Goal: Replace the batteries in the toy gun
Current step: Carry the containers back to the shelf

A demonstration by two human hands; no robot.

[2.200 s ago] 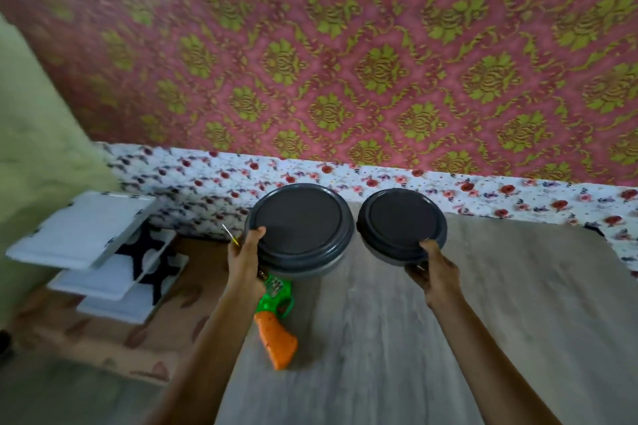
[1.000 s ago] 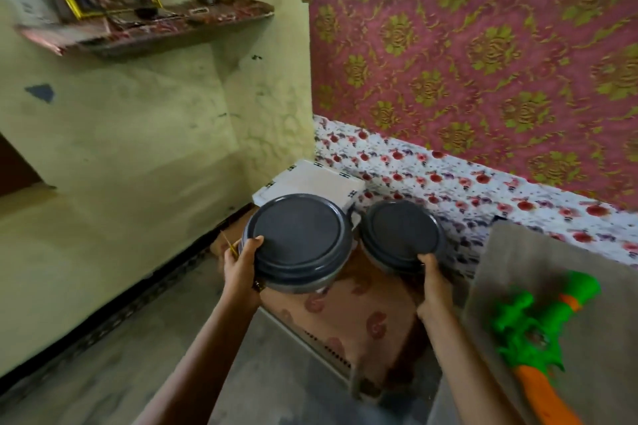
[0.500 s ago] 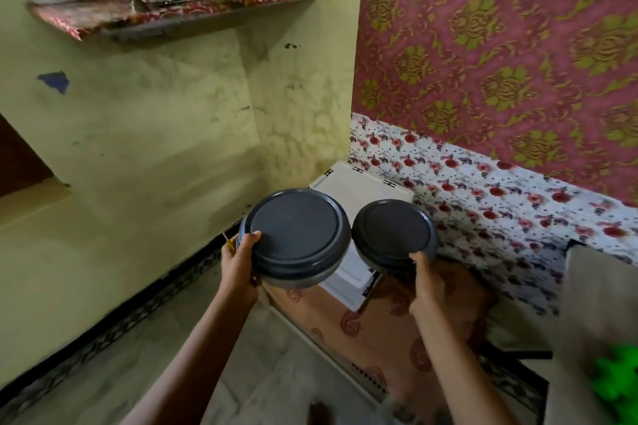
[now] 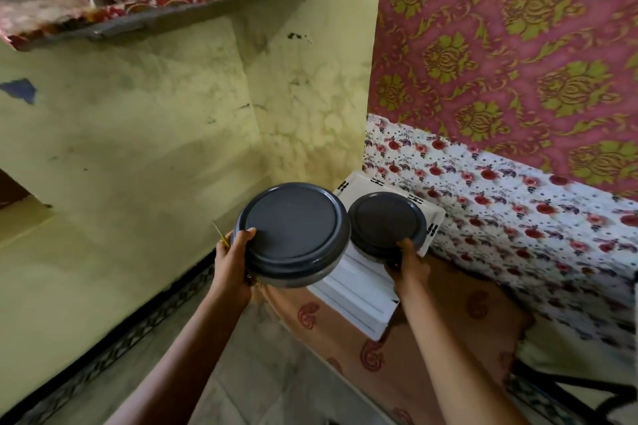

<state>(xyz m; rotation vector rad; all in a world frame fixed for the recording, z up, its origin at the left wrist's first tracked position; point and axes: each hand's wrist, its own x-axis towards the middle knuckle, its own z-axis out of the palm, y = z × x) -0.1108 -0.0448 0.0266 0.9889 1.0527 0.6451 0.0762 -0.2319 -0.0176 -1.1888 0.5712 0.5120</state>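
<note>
Two grips: left hand (image 4: 233,262) clasps large container (image 4: 293,228); right hand (image 4: 409,264) clasps small container (image 4: 383,221)

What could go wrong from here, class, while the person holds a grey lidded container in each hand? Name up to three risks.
1. Each hand grips only the near rim: the left hand the larger container, the right hand the smaller container. Both tilt, so either might slip.
2. A thin yellow stick juts out beside the left hand, apparently sharing that grip and weakening it.
3. The white stacked trays below sit unevenly; containers set there may slide.
</note>
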